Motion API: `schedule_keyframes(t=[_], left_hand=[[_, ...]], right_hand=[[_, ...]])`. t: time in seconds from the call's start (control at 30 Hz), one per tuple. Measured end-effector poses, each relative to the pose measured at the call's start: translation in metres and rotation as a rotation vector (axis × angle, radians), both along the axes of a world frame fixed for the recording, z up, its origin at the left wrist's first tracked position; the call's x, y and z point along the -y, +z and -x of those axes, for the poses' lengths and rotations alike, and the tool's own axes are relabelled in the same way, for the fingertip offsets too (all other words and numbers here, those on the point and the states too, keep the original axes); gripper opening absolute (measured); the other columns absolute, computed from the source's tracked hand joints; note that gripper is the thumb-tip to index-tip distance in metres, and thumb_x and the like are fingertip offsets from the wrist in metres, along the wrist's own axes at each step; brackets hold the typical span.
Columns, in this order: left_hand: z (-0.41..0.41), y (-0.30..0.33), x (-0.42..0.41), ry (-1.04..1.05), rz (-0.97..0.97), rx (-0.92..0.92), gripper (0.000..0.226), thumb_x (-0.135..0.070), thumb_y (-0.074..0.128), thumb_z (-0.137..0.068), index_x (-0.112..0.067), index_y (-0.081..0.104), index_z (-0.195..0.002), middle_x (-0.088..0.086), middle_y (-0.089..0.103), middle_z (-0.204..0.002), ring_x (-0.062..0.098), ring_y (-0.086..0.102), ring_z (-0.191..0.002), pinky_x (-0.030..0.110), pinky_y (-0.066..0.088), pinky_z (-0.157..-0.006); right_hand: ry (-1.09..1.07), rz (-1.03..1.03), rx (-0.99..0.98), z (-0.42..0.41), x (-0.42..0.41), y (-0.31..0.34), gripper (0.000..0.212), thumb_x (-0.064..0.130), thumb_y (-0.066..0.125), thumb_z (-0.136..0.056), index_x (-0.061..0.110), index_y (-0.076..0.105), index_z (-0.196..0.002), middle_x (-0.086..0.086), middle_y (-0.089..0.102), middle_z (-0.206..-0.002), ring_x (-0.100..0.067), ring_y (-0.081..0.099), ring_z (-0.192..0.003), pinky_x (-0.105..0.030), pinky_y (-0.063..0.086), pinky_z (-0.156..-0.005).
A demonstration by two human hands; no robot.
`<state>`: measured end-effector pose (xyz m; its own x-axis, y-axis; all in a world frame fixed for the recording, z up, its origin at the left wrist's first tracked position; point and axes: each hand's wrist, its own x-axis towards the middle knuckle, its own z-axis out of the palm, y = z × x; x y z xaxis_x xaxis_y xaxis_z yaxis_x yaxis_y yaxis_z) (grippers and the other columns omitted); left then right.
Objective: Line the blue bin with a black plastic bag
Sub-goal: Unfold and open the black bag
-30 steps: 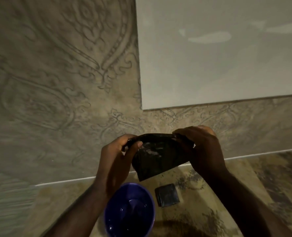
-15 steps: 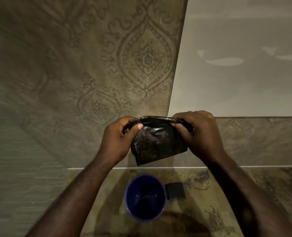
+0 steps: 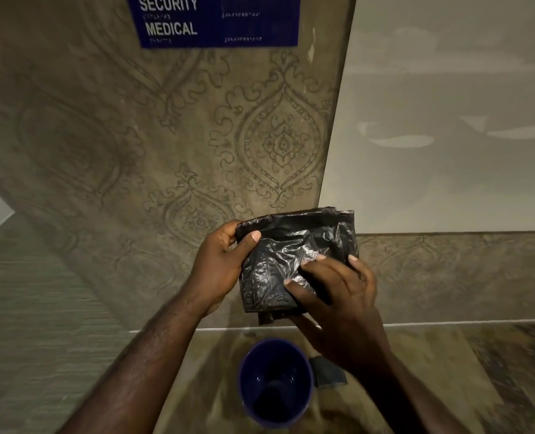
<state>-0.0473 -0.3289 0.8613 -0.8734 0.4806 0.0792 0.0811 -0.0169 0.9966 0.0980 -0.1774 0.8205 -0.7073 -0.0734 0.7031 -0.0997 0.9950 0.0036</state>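
A folded black plastic bag (image 3: 294, 249) is held up in front of the wall at chest height. My left hand (image 3: 220, 267) pinches its upper left corner between thumb and fingers. My right hand (image 3: 338, 302) lies lower on the bag's right side, fingertips spread on its front and its thumb at the right edge. The blue bin (image 3: 275, 382) stands open and unlined on the floor directly below the bag.
A small folded black square (image 3: 329, 372) lies on the floor right of the bin, partly behind my right wrist. A patterned wall with a blue sign (image 3: 213, 20) reading SECURITY and MEDICAL stands ahead; a pale panel (image 3: 448, 120) fills the right.
My right hand has dropped from the bag's top right corner to its lower right front. The bag now hangs more unfolded. The view has tilted up, showing the sign.
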Motion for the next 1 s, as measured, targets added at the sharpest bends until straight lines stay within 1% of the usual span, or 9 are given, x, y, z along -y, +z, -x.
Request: schedule_keyframes(t=[0.1, 0.17, 0.3, 0.37, 0.57, 0.7, 0.77, 0.93, 1.0], left_hand=[[0.004, -0.002, 0.003, -0.016, 0.022, 0.008, 0.017, -0.019, 0.06, -0.094, -0.019, 0.068, -0.109, 0.008, 0.073, -0.106, 0.027, 0.069, -0.102, 0.053, 0.053, -0.091], [0.007, -0.003, 0.005, -0.021, 0.037, -0.006, 0.018, -0.021, 0.059, -0.094, -0.02, 0.068, -0.109, 0.006, 0.073, -0.107, 0.025, 0.069, -0.102, 0.053, 0.053, -0.092], [0.01, -0.002, 0.005, -0.016, 0.015, 0.019, 0.018, -0.018, 0.059, -0.094, -0.016, 0.068, -0.11, 0.008, 0.073, -0.107, 0.026, 0.069, -0.102, 0.051, 0.053, -0.093], [0.011, -0.002, 0.003, -0.022, 0.005, 0.037, 0.019, -0.017, 0.059, -0.094, -0.013, 0.067, -0.111, 0.01, 0.073, -0.107, 0.027, 0.069, -0.102, 0.051, 0.053, -0.094], [0.013, -0.002, -0.001, -0.043, 0.003, 0.076, 0.018, -0.016, 0.059, -0.094, -0.01, 0.067, -0.109, 0.012, 0.073, -0.106, 0.028, 0.069, -0.102, 0.05, 0.054, -0.092], [0.013, -0.002, -0.002, -0.04, -0.002, 0.081, 0.018, -0.014, 0.059, -0.094, -0.009, 0.068, -0.108, 0.014, 0.073, -0.105, 0.03, 0.068, -0.102, 0.049, 0.054, -0.092], [0.013, -0.003, -0.002, -0.043, 0.0, 0.089, 0.018, -0.013, 0.058, -0.094, -0.009, 0.068, -0.108, 0.014, 0.073, -0.105, 0.03, 0.069, -0.102, 0.048, 0.054, -0.091], [0.011, -0.003, -0.002, -0.072, 0.003, 0.138, 0.016, -0.012, 0.058, -0.094, -0.01, 0.068, -0.106, 0.015, 0.073, -0.104, 0.029, 0.07, -0.098, 0.041, 0.057, -0.085], [0.009, -0.003, -0.002, -0.08, 0.002, 0.134, 0.016, -0.012, 0.058, -0.094, -0.012, 0.069, -0.105, 0.014, 0.074, -0.102, 0.027, 0.07, -0.095, 0.036, 0.058, -0.08]], right_hand=[[0.033, 0.017, 0.034, 0.004, -0.002, 0.008, 0.037, 0.036, 0.071, -0.077, 0.029, 0.059, -0.111, 0.002, 0.059, -0.119, -0.016, 0.05, -0.114, -0.046, 0.019, -0.11], [0.045, 0.006, 0.088, 0.005, -0.003, 0.017, 0.036, 0.044, 0.064, -0.079, 0.028, 0.061, -0.111, 0.002, 0.064, -0.115, -0.016, 0.051, -0.111, -0.045, 0.02, -0.108], [0.028, -0.022, 0.205, 0.002, -0.002, 0.03, 0.07, 0.074, 0.058, -0.073, 0.025, 0.061, -0.123, 0.0, 0.06, -0.123, -0.019, 0.051, -0.116, -0.051, 0.025, -0.108], [0.033, -0.02, 0.219, 0.0, 0.001, 0.032, 0.077, 0.078, 0.056, -0.072, 0.023, 0.062, -0.124, 0.0, 0.06, -0.123, -0.02, 0.051, -0.116, -0.052, 0.027, -0.107], [0.044, -0.02, 0.088, 0.005, 0.009, 0.027, 0.04, 0.048, 0.067, -0.082, 0.021, 0.066, -0.112, 0.001, 0.067, -0.11, -0.019, 0.059, -0.102, -0.043, 0.031, -0.098], [0.04, 0.034, 0.11, 0.002, 0.007, 0.031, 0.054, 0.063, 0.063, -0.079, 0.021, 0.069, -0.112, 0.001, 0.066, -0.112, -0.017, 0.057, -0.104, -0.043, 0.034, -0.097], [0.032, 0.027, 0.133, 0.001, 0.004, 0.034, 0.055, 0.063, 0.062, -0.078, 0.021, 0.068, -0.113, 0.001, 0.066, -0.113, -0.018, 0.057, -0.104, -0.044, 0.035, -0.097], [0.044, -0.014, 0.12, 0.005, -0.003, 0.032, 0.028, 0.033, 0.063, -0.083, 0.023, 0.068, -0.109, 0.002, 0.066, -0.104, -0.018, 0.058, -0.095, -0.039, 0.035, -0.091], [0.051, -0.017, 0.116, 0.005, -0.004, 0.035, 0.023, 0.029, 0.059, -0.086, 0.023, 0.069, -0.106, 0.004, 0.067, -0.098, -0.018, 0.059, -0.09, -0.036, 0.036, -0.086]])
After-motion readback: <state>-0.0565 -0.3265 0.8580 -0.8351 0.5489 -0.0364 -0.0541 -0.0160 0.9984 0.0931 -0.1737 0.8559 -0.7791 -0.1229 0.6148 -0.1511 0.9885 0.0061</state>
